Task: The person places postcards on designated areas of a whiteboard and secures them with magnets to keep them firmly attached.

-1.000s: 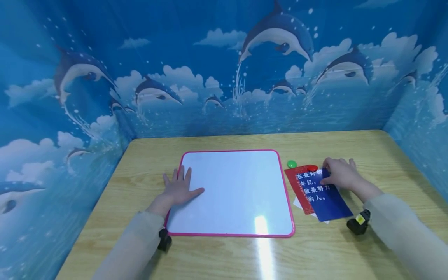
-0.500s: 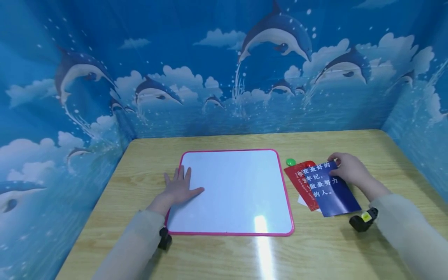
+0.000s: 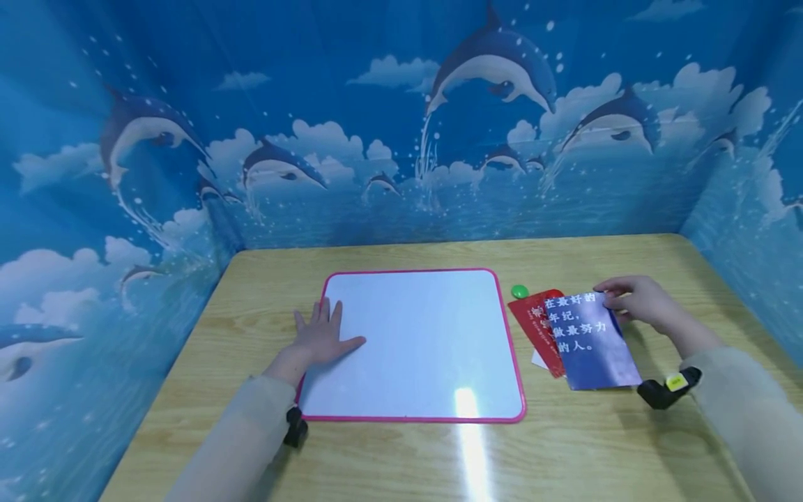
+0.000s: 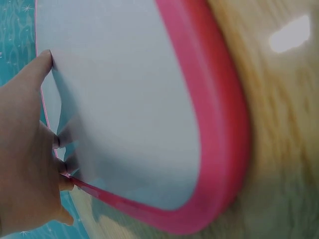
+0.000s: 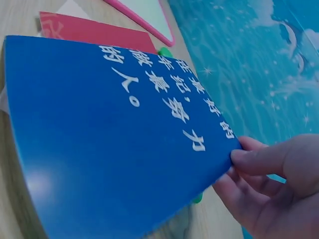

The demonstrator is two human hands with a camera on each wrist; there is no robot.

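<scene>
My left hand [image 3: 316, 340] lies flat with spread fingers across the left edge of a pink-framed whiteboard [image 3: 420, 341]. In the left wrist view, its thumb [image 4: 40, 67] reaches over the white surface. My right hand [image 3: 641, 301] pinches the upper right corner of a dark blue card [image 3: 599, 359] with white Chinese characters. Thumb and fingers grip that corner in the right wrist view, where the blue card [image 5: 99, 139] tilts up from the pile. Partly beneath it lies a red card [image 3: 538, 328] with white lettering.
A green round piece [image 3: 519, 291] sits by the whiteboard's upper right corner. White paper [image 3: 538, 360] peeks out under the red card. Another bit of green [image 5: 198, 198] shows below the blue card's edge. A dolphin-print curtain [image 3: 401, 139] surrounds the wooden table [image 3: 389, 460].
My right hand has drawn the blue card rightward and lifted its corner, uncovering more of the red card. The red round piece is now hidden. My left hand has stayed in place.
</scene>
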